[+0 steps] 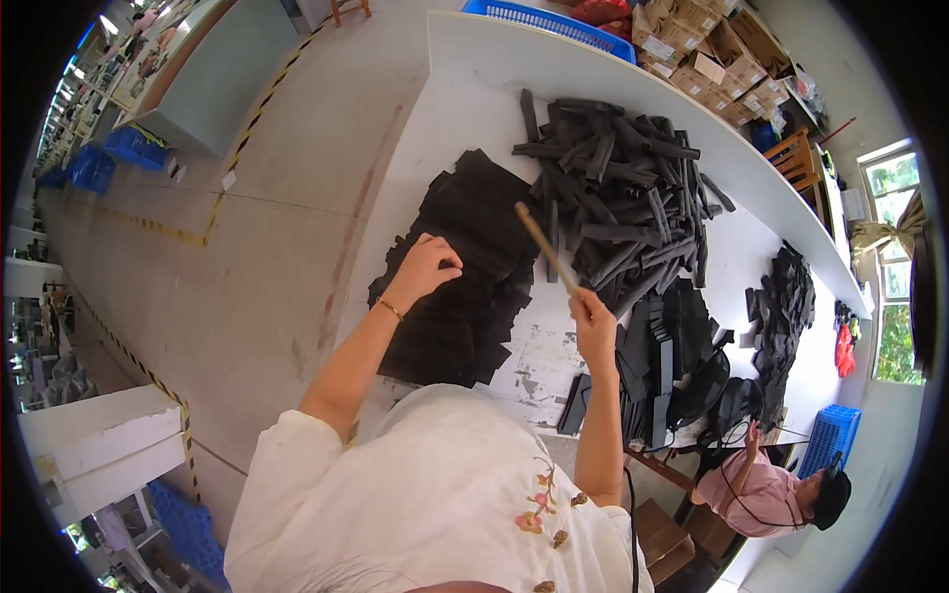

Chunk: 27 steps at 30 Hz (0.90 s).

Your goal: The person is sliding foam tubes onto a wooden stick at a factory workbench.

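Note:
Overlapping flat black pieces (479, 212) lie spread in a layer on the left part of the white table (539, 381). Over their left side is my left hand (425, 269), its fingers curled in. Whether anything is between those fingers, I cannot make out against the black. My right hand (594, 321) is closed round the lower end of a thin tan stick (547, 247), which slants up and left above the black layer. Its far tip is slightly darker; I cannot tell whether it has bristles. Beyond my right hand rises a heap of rolled black strips (623, 188).
Stacked black parts (657, 361) sit right of my right forearm, with another black pile (781, 316) farther right. A co-worker in pink (756, 494) is at the lower right. A raised white edge (593, 49) borders the table, with a blue basket (554, 25) and cartons (707, 59) behind.

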{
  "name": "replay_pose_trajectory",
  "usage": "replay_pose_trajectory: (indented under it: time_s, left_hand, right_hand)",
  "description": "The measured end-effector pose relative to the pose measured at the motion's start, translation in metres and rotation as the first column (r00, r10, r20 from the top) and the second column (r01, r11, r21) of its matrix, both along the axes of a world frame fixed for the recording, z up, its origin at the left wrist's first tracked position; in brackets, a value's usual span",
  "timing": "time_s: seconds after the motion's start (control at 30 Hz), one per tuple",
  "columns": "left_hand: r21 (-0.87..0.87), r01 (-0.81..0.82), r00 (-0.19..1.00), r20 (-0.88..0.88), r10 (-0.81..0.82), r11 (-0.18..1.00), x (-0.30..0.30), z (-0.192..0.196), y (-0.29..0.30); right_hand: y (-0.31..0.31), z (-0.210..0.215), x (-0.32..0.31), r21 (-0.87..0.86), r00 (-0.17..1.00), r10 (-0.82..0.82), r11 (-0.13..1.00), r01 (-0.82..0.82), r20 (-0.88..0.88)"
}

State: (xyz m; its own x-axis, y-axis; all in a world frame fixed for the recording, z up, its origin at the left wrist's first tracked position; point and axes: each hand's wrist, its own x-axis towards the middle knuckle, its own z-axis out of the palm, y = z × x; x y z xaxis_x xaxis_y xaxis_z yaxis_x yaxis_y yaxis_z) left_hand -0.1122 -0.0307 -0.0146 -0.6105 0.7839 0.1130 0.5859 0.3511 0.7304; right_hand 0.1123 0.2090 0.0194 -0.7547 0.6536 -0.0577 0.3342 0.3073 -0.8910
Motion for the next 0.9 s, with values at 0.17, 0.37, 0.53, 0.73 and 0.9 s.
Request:
replay_pose_trajectory:
  time_s: [0.17, 0.37, 0.53, 0.73, 0.9]
  left_hand:
    - [-0.001, 0.038, 0.989, 0.145, -0.038, 0.999, -0.010, -0.009, 0.002]
    - [-0.013, 0.083, 0.995, -0.046, -0.083, 0.996, -0.002, -0.001, 0.008]
    - [0.010, 0.089, 0.994, 0.063, -0.089, 0.996, -0.007, -0.006, 0.000]
    - [0.080, 0.098, 0.995, -0.018, -0.097, 0.992, -0.006, 0.002, -0.003]
    - [0.099, 0.084, 0.996, -0.011, -0.084, 0.992, -0.005, 0.005, -0.004]
  right_hand:
    - [-0.009, 0.030, 0.032, 0.358, 0.954, 0.195, 0.895, -0.267, 0.226]
    - [-0.012, 0.035, 0.040, 0.382, 0.946, 0.208, 0.877, -0.292, 0.247]
    - [-0.015, 0.033, 0.037, 0.405, 0.938, 0.248, 0.853, -0.330, 0.242]
    - [-0.020, 0.030, 0.033, 0.423, 0.933, 0.274, 0.835, -0.352, 0.234]
    - [-0.021, 0.034, 0.031, 0.436, 0.934, 0.268, 0.829, -0.349, 0.237]
